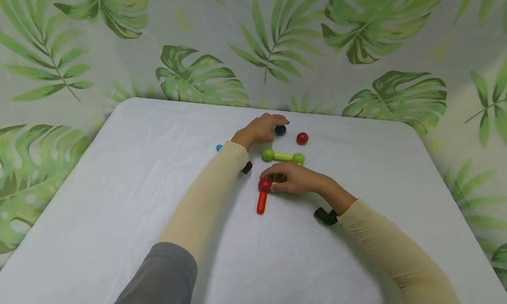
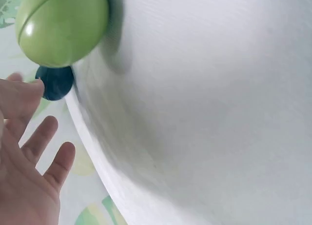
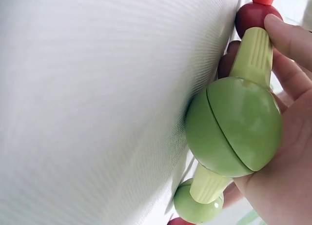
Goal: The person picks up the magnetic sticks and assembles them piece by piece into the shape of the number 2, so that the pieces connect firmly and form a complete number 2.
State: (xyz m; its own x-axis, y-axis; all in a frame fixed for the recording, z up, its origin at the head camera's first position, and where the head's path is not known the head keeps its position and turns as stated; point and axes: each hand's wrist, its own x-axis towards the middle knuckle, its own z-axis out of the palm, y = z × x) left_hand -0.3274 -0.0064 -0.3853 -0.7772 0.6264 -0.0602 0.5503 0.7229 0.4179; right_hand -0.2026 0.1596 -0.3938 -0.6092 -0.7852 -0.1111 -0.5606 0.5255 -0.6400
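My left hand (image 1: 263,127) reaches to the dark blue ball (image 1: 280,130) near the table's far side. In the left wrist view a fingertip meets or overlaps the dark blue ball (image 2: 57,83), while other fingers stand spread and loose. With thumb and fingers, my right hand (image 1: 299,177) holds a red ball (image 1: 265,184). A red stick (image 1: 261,203) joins that ball and points toward the near edge. On its other side a yellow-green stick (image 3: 252,56) links it to a green ball (image 3: 234,127). Another stick leads on to a second green ball (image 1: 267,154).
A loose red ball (image 1: 303,138) lies right of the dark blue one. A light blue piece (image 1: 219,148) peeks out beside the left forearm. Black parts (image 1: 325,216) show at both wrists. White cloth (image 1: 119,198) covers the table, with a leaf-print curtain (image 1: 285,40) behind.
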